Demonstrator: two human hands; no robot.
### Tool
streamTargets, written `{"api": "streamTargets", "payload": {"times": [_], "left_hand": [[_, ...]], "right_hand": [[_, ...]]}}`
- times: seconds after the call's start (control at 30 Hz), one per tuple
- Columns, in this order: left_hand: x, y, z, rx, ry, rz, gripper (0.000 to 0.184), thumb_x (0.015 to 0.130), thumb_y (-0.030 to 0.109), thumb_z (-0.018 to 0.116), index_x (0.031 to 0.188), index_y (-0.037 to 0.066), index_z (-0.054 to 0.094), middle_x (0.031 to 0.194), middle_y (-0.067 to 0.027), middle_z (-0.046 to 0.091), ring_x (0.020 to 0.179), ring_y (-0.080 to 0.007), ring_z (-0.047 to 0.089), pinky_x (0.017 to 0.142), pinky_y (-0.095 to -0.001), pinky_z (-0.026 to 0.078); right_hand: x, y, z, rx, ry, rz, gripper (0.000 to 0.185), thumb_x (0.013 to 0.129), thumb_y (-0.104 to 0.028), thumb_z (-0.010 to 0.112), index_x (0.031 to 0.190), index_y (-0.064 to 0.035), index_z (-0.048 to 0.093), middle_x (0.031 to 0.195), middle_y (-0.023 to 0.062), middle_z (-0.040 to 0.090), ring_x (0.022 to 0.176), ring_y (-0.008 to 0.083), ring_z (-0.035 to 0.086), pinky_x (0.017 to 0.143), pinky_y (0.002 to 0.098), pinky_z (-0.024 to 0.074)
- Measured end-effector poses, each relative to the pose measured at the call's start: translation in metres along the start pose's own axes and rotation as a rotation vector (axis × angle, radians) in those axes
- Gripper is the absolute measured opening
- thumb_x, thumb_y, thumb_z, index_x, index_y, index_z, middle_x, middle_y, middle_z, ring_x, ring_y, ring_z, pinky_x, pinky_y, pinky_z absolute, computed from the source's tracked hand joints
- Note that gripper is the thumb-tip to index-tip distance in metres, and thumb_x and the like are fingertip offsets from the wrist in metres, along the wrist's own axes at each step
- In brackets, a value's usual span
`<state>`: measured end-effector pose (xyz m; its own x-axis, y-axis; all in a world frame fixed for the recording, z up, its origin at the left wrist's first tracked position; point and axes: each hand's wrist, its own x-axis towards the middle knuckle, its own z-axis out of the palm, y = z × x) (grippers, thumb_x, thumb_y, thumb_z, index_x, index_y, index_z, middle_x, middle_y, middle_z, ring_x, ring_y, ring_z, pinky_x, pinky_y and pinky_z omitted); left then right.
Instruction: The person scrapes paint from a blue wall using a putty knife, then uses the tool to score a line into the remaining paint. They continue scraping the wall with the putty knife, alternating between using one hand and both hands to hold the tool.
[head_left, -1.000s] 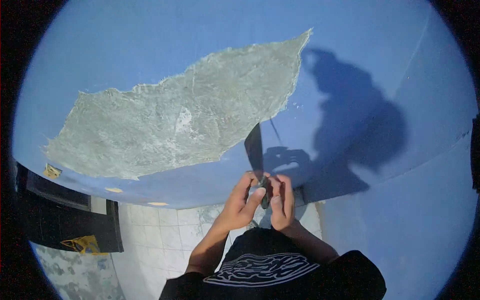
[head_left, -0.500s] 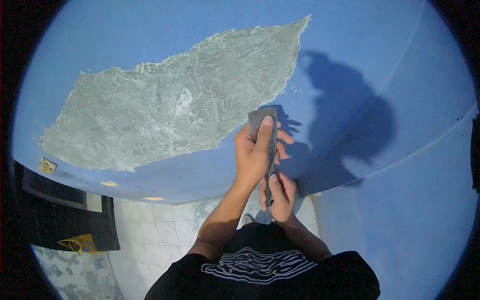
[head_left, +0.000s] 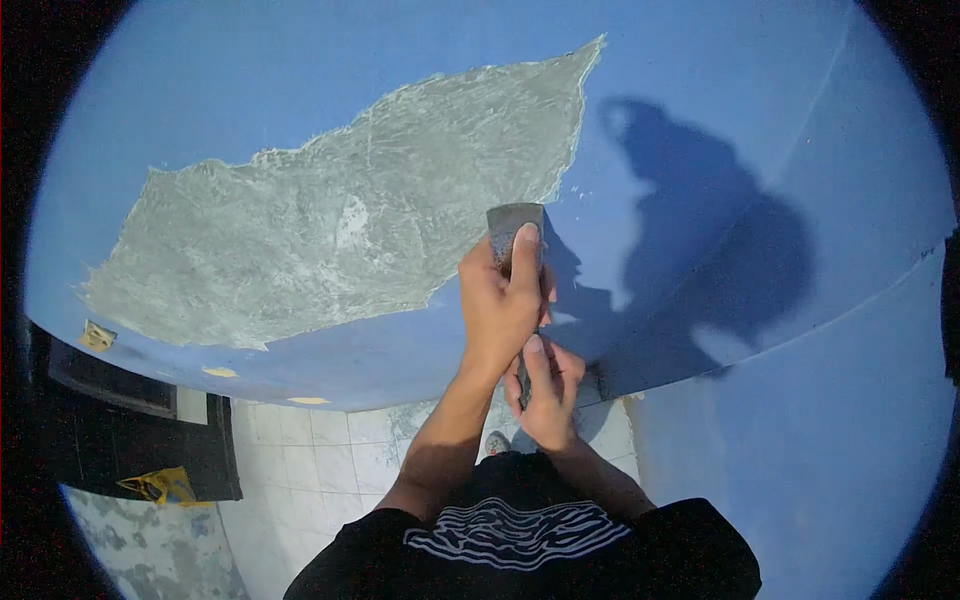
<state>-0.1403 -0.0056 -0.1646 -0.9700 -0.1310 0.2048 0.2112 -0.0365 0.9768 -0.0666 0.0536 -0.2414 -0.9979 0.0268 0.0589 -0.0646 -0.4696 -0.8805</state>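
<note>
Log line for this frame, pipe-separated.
left hand: gripping scraper blade | right hand: gripping scraper handle | grey wall patch: partly behind blade in view, contact unclear

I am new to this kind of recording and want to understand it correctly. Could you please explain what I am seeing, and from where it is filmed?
There is no machine here: a person works with two bare hands. The view comes from one camera worn on the head, looking forward and down, so the black shirt appears at the bottom. In front is a blue wall with a large grey patch, ragged at its edges. The dark shape to the right is a shadow. The left hand grips a flat-bladed tool by its blade, thumb on top; the right hand holds it lower down. Pale floor tiles show below.
</note>
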Motion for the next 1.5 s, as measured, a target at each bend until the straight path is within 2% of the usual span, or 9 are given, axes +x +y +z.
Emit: {"api": "streamTargets", "payload": {"times": [0.33, 0.4, 0.53, 1.07, 1.1, 1.13, 1.2, 1.37, 1.5], "left_hand": [[0.002, -0.01, 0.003, 0.135, 0.147, 0.121, 0.027, 0.096, 0.017, 0.055, 0.075, 0.0, 0.056, 0.052, -0.0012, 0.054, 0.045, -0.0061, 0.049, 0.041, -0.0249, 0.035], [0.008, -0.009, 0.006, 0.182, 0.128, 0.172, 0.027, 0.097, 0.019, 0.056, 0.077, 0.001, 0.055, 0.054, -0.0008, 0.053, 0.044, -0.006, 0.047, 0.039, -0.0242, 0.034], [0.003, -0.014, -0.001, 0.208, 0.109, 0.149, 0.027, 0.097, 0.021, 0.057, 0.078, 0.002, 0.055, 0.055, 0.0001, 0.053, 0.044, -0.0053, 0.046, 0.039, -0.0234, 0.034], [0.012, -0.008, 0.0, 0.336, 0.06, 0.333, 0.028, 0.097, 0.019, 0.055, 0.075, 0.002, 0.054, 0.053, -0.0007, 0.053, 0.045, -0.0071, 0.048, 0.041, -0.025, 0.034], [0.012, -0.011, -0.004, 0.307, 0.053, 0.274, 0.028, 0.097, 0.019, 0.056, 0.075, 0.001, 0.054, 0.054, -0.0014, 0.054, 0.046, -0.0075, 0.049, 0.041, -0.0254, 0.035], [0.01, -0.013, -0.005, 0.276, 0.048, 0.214, 0.027, 0.096, 0.018, 0.057, 0.076, 0.0, 0.055, 0.054, -0.0021, 0.055, 0.046, -0.0079, 0.05, 0.042, -0.0258, 0.036], [0.011, -0.004, 0.001, 0.28, 0.059, 0.244, 0.023, 0.094, 0.016, 0.056, 0.08, -0.001, 0.058, 0.055, -0.0058, 0.056, 0.047, -0.0099, 0.05, 0.044, -0.0287, 0.037], [0.01, -0.003, 0.001, 0.245, 0.045, 0.203, 0.019, 0.092, 0.014, 0.056, 0.084, -0.002, 0.061, 0.056, -0.0105, 0.056, 0.049, -0.0126, 0.05, 0.047, -0.0318, 0.039], [0.017, -0.008, 0.002, 0.29, 0.041, 0.303, 0.027, 0.096, 0.018, 0.057, 0.075, 0.0, 0.056, 0.053, -0.0012, 0.053, 0.046, -0.0074, 0.048, 0.042, -0.0257, 0.036]], "right_hand": [[0.01, 0.003, -0.003, 0.096, -0.056, -0.024, 0.039, 0.101, -0.024, 0.048, 0.071, 0.0004, 0.052, 0.051, 0.0047, 0.048, 0.037, 0.0102, 0.041, 0.036, 0.0271, 0.0286], [0.015, -0.001, -0.006, -0.316, 0.009, -0.399, 0.038, 0.102, -0.023, 0.047, 0.072, 0.0003, 0.053, 0.051, 0.0041, 0.048, 0.036, 0.0102, 0.04, 0.036, 0.0273, 0.0283], [0.004, 0.016, -0.002, 0.173, -0.069, -0.039, 0.039, 0.102, -0.023, 0.046, 0.071, -0.0004, 0.053, 0.051, 0.0042, 0.048, 0.035, 0.0102, 0.039, 0.035, 0.0274, 0.0281], [0.01, 0.014, 0.004, 0.227, 0.006, 0.038, 0.043, 0.101, -0.028, 0.047, 0.067, -0.0026, 0.049, 0.049, 0.0051, 0.047, 0.035, 0.0114, 0.039, 0.036, 0.0276, 0.0285], [0.007, 0.005, 0.009, -0.395, 0.107, -0.257, 0.044, 0.101, -0.029, 0.048, 0.066, -0.0028, 0.049, 0.049, 0.0049, 0.047, 0.035, 0.011, 0.039, 0.036, 0.0272, 0.0281], [0.003, 0.007, 0.011, -0.397, 0.107, -0.254, 0.044, 0.101, -0.029, 0.048, 0.066, -0.0028, 0.049, 0.049, 0.0049, 0.047, 0.035, 0.011, 0.039, 0.036, 0.0272, 0.0281], [0.002, 0.012, 0.016, 0.286, 0.097, 0.102, 0.045, 0.1, -0.03, 0.05, 0.064, -0.0034, 0.049, 0.049, 0.0041, 0.047, 0.036, 0.0108, 0.04, 0.036, 0.0263, 0.028], [0.0, 0.013, 0.005, 0.192, -0.04, 0.019, 0.035, 0.102, -0.027, 0.043, 0.077, -0.0043, 0.052, 0.054, 0.003, 0.047, 0.04, 0.0118, 0.043, 0.038, 0.0247, 0.0331], [0.005, 0.013, 0.007, 0.161, 0.077, 0.014, 0.039, 0.102, -0.031, 0.044, 0.073, -0.0061, 0.051, 0.052, 0.0026, 0.043, 0.038, 0.0122, 0.04, 0.036, 0.0255, 0.031]]}}
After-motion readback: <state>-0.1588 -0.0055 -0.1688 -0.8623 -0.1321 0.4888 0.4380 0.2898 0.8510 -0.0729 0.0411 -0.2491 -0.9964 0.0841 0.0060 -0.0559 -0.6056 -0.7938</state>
